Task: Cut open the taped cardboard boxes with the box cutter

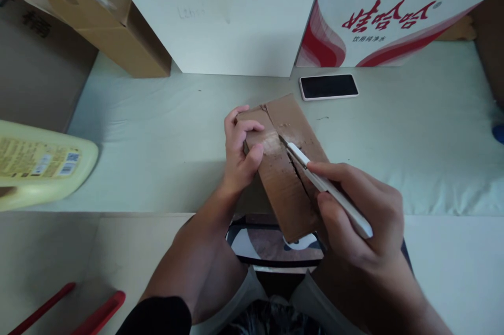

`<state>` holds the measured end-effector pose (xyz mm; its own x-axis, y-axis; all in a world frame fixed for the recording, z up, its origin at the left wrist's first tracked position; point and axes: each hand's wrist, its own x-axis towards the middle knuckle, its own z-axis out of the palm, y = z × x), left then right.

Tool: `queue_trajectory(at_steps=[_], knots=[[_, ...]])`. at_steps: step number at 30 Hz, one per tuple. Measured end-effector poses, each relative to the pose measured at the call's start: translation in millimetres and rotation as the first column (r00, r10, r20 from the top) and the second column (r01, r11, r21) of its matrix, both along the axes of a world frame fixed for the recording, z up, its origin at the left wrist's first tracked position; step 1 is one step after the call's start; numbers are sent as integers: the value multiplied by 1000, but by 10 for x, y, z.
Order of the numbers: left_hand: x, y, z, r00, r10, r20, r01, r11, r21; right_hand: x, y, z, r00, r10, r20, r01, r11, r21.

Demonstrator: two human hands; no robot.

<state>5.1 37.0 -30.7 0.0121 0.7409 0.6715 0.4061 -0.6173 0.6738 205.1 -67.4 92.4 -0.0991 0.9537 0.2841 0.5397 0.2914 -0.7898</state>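
Observation:
A brown cardboard box (275, 177) lies tilted at the front edge of the covered surface, a dark slit running along its upper face. My left hand (243, 148) grips the box's far left side, the thumb and fingers pressing on its top and edge. In my right hand (360, 209) is a white utility knife (326, 185), held like a pen. Its dark blade tip meets the cardboard close to the far end of the slit, just right of my left fingers. The box's underside is hidden.
A phone (329, 86) lies beyond the box. Behind stand a white box (236, 25), a red-and-white carton (378, 25) and a brown carton (145, 51). To the left lies a pale yellow bottle (47, 161). Red handles (100, 314) show at lower left.

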Motion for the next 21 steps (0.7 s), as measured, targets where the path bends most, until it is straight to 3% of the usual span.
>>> queue_trajectory(at_steps=[6,16,21], knots=[[5,-8,21,1000,-10,1,10,1000,17,26,14,-13,999,34,32,-36,997,63],[31,0,47,999,7,37,-7,1000,10,89,-64,20,999,-32,-26,33,999,35],[21,1,46,999,-17,48,17,1000,-3,142,-121,31,997,-72,19,71,997,18]])
